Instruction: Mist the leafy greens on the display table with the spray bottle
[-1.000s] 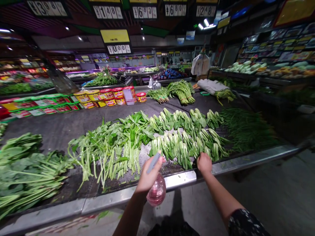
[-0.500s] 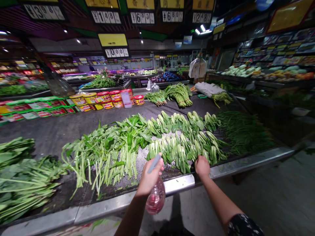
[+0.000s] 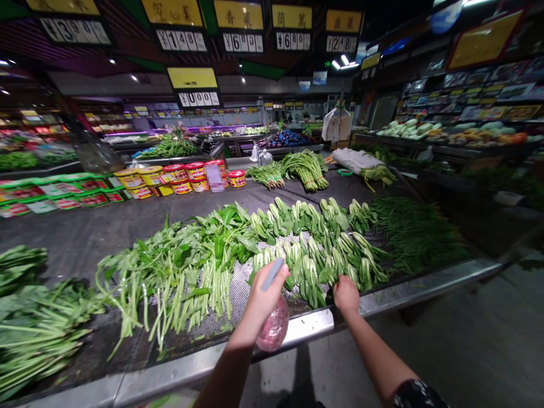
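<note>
My left hand [image 3: 264,294] is wrapped round the neck of a spray bottle [image 3: 274,328] with a grey top and a clear pinkish body. The bottle is above the front edge of the display, its top towards the greens. My right hand [image 3: 346,294] is closed at the front row of bok choy [image 3: 311,275], close to the metal edge. Its fingertips are hidden among the leaves, so what they hold, if anything, does not show. The bok choy lies in two rows on dark mesh matting. Left of it spreads water spinach [image 3: 187,266] with long pale stems.
A metal rail [image 3: 306,326] borders the display in front. Leafy greens [image 3: 38,328] lie at far left, thin dark green stalks [image 3: 416,226] at right. Bundled greens [image 3: 306,170] and several stacked tubs [image 3: 161,178] stand behind. Price signs [image 3: 193,88] hang overhead.
My left hand has moved the spray bottle slightly up and forward, so its body hangs less low over the rail. My right hand stays by the front bok choy. The view has shifted slightly.
</note>
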Tool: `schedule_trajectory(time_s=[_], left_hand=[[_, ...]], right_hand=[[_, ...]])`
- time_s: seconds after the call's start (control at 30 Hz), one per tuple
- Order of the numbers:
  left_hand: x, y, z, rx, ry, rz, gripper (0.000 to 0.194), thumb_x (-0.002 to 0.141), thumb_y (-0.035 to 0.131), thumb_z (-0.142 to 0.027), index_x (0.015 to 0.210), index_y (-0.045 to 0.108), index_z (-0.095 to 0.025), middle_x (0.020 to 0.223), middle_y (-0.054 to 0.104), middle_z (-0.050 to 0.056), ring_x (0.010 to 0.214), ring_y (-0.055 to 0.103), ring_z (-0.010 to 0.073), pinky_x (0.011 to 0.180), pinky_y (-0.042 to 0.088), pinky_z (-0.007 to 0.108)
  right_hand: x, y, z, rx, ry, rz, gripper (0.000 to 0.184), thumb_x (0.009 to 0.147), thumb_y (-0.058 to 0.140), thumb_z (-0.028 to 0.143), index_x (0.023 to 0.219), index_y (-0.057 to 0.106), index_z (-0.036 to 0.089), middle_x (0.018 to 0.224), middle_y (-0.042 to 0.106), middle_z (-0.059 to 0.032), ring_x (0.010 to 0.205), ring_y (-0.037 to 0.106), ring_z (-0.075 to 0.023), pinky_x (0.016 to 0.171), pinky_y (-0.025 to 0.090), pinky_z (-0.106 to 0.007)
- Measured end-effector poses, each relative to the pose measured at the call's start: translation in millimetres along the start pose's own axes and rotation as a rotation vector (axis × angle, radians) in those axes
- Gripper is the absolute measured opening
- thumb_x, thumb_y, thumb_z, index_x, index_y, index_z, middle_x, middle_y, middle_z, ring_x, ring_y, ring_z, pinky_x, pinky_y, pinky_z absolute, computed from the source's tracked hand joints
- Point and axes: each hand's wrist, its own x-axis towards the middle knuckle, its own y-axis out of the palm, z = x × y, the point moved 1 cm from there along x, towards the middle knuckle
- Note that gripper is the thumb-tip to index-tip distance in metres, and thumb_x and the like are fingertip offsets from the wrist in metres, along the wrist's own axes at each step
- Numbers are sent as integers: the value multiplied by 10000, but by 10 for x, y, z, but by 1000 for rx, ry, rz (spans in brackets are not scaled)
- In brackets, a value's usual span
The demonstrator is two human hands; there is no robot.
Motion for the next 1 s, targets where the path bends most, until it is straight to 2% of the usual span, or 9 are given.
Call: schedule_trajectory(time_s=[0.23,0.33,0.4,0.47,0.53,0.7,1.0], left_hand=[[49,44,52,55,-26,-10,318,815,549,-459,687,652,-187,608,601,19,574,543,172,564,415,279],[2,42,85,22,-47,-9,317,822,541,-467,843,675,-180,666,623,27,625,567,185,585,429,282],[-31,26,103,-12,-33,-6,347,829,542,-459,1000,658,-181,779,659,44,736,598,200,673,455,295],[-61,0,104,-28,-13,-7,369,835,542,-449,1077,631,-186,887,673,56,846,604,213,771,454,307],[-86,-33,82,-9,-4,-4,348,844,532,-448,1050,639,-188,931,671,59,880,599,218,802,446,306],[-122,-124,-9,30,50,28,292,867,499,-438,858,649,-187,860,660,53,804,594,203,733,448,274],[-308,-310,53,24,73,25,305,870,479,-429,818,647,-179,779,678,70,708,611,199,672,498,298]], right_hand=[[17,22,3,12,2,-8,292,846,398,139,1075,579,139,1005,611,-119,986,567,-211,855,387,-269],[19,29,1,8,-4,-15,289,845,395,138,1068,578,142,1002,610,-111,985,568,-208,855,383,-260],[17,32,0,6,-2,-15,287,843,397,137,1068,576,142,1009,607,-111,988,565,-205,854,380,-257],[13,35,0,8,2,-12,287,843,399,139,1072,572,141,1009,606,-113,994,561,-205,852,378,-257],[8,39,0,8,12,-12,292,845,394,139,1080,568,140,1004,606,-112,991,560,-205,845,379,-258],[-5,49,2,-1,23,-18,308,844,388,131,1098,562,134,996,605,-115,981,564,-196,830,378,-254],[-4,34,18,-4,60,9,286,821,417,141,1052,584,125,972,613,-122,944,574,-199,814,390,-264]])
